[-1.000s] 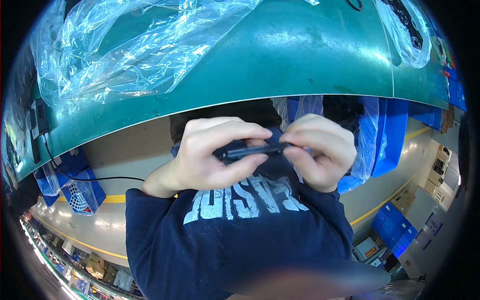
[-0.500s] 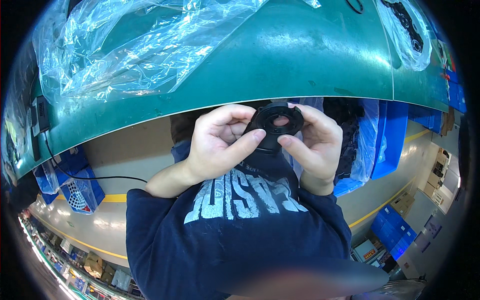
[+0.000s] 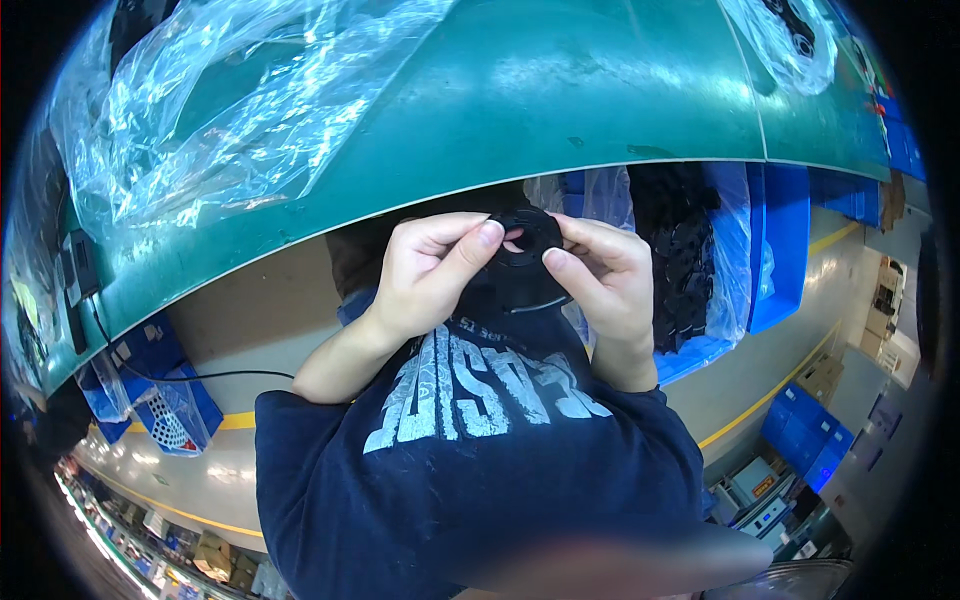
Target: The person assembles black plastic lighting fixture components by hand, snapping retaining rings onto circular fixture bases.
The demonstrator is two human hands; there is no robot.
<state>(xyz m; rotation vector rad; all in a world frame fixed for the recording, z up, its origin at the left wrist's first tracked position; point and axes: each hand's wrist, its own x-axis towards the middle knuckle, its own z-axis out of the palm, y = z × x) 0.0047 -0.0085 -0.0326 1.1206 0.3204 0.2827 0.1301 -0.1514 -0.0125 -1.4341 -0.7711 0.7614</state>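
Observation:
Between my two hands is a black ring-shaped plastic part [image 3: 526, 262] with a round hole through its middle and a wider body below the ring. My left hand [image 3: 436, 268] pinches its left edge, the thumb on the front near the hole. At the right edge, my right hand [image 3: 606, 272] grips with thumb and fingers. Skin of a finger shows through the hole. The part is held up in front of my chest, just off the front edge of the green table [image 3: 520, 110]. Its back side is hidden.
Clear plastic sheeting [image 3: 230, 110] covers the table's left part. A clear bag with black parts [image 3: 795, 45] lies at the far right. Below the edge at right, a blue bin [image 3: 778, 250] stands beside a pile of black parts [image 3: 678, 260]. A black cable [image 3: 215, 376] hangs at left.
The ring-shaped part has moved left and tilted, its ring now turned differently between my fingers. Both hands have come closer together. The whole view has shifted slightly.

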